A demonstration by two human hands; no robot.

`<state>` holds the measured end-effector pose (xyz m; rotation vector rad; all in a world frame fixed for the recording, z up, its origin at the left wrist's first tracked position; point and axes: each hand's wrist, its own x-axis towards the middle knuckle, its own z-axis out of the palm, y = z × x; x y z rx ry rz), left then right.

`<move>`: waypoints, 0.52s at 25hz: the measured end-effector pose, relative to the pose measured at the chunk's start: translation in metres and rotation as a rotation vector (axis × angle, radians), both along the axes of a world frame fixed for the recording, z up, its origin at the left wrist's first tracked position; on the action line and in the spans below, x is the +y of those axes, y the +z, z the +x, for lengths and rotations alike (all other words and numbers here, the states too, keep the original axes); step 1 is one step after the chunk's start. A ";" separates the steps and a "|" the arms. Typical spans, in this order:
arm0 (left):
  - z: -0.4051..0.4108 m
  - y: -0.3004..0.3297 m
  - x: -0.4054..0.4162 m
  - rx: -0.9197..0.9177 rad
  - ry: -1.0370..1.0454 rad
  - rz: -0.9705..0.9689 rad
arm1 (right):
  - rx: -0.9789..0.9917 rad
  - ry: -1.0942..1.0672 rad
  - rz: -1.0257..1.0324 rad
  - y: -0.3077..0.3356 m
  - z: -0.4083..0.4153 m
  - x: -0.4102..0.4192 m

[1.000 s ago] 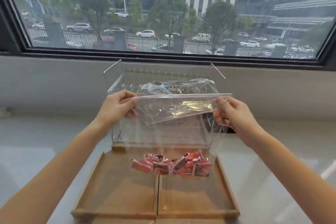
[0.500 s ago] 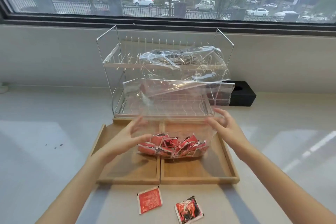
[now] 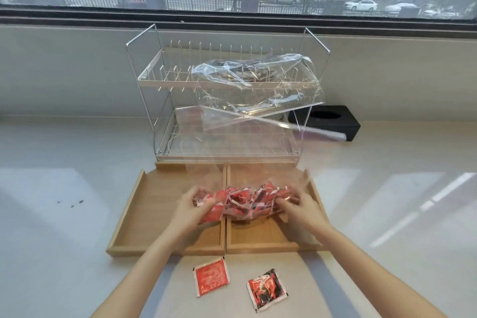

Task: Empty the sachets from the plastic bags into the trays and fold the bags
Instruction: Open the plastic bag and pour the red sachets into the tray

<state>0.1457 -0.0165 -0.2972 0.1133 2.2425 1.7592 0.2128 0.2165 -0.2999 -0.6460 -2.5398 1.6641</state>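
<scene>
Fingers of left hand [image 3: 186, 206] curled in against the left end of a heap of red sachets [image 3: 247, 201] inside a clear plastic bag [image 3: 247, 162]; fingers of right hand [image 3: 299, 208] curled likewise against the right end. Grip apparently on bag film and contents together, though firmness of closure cannot be told. Heap held low, straddling the divider between two shallow light-wood trays [image 3: 144, 214], set side by side.

Risks, as judged:
- Bag mouth up and loose, sagging toward the rack; tipping without control of the mouth likely to scatter sachets past tray walls.
- Heap over the divider; uneven release likely to split contents between both trays.
- Slack film liable to snag on rack wires.

Containers:
- Both trays otherwise bare where visible.
- White two-tier wire rack [image 3: 154, 80] just behind trays; upper tier carrying a second clear bag [image 3: 232, 70] with dark contents, type not discernible; lower tier showing nothing but the draped film.
- Black box [image 3: 335, 121] beyond, right; contents unseen.
- Two loose red sachets [image 3: 211, 277] on the pale counter [image 3: 64, 214], near the trays' front edge, outside any container.
</scene>
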 end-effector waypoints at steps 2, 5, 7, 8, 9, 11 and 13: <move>0.005 0.004 0.004 0.051 0.004 -0.004 | -0.042 0.016 0.051 0.003 -0.007 0.007; 0.010 0.011 0.004 0.087 -0.022 0.003 | -0.088 0.087 0.062 0.010 -0.010 0.012; 0.008 0.020 0.003 0.124 -0.045 0.002 | -0.042 0.110 0.047 0.020 -0.011 0.014; 0.005 0.026 0.003 0.157 -0.053 -0.008 | 0.008 0.113 0.040 0.027 -0.012 0.013; 0.002 0.034 0.004 0.198 -0.052 -0.014 | 0.066 0.103 0.030 0.036 -0.014 0.013; -0.003 0.052 0.004 0.277 -0.029 0.038 | 0.181 0.041 -0.008 0.059 -0.018 0.013; -0.007 0.070 0.003 0.336 -0.007 0.149 | 0.300 -0.037 -0.049 0.087 -0.022 0.016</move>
